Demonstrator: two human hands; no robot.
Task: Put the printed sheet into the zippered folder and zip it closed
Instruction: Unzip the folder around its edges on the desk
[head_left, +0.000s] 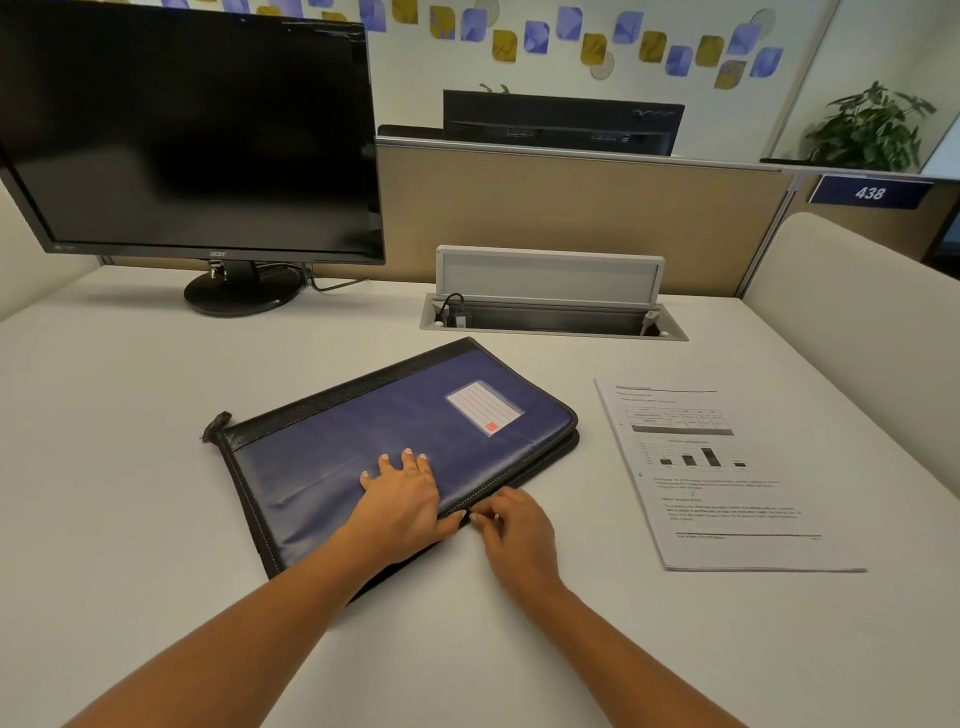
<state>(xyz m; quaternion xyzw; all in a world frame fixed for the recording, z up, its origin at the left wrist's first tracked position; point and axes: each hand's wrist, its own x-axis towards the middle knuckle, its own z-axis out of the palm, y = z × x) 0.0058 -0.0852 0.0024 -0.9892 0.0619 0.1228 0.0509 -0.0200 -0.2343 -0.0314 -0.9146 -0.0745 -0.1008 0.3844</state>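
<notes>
A blue zippered folder (363, 436) with black trim and a white label lies flat on the white desk (130, 467), turned at an angle. My left hand (405, 493) rests flat on its cover near the front edge, fingers spread. My right hand (514, 530) is at the folder's near edge, its fingertips pinching something small at the zipper line, apparently the zipper pull. The printed sheet (727, 478), with a table, a bar chart and text, lies on the desk to the right of the folder, apart from both hands.
A black monitor (197, 135) stands at the back left on a round foot. An open cable hatch (550, 312) sits in the desk behind the folder. A beige partition (571, 208) closes the back and a cushioned side panel (857, 338) the right.
</notes>
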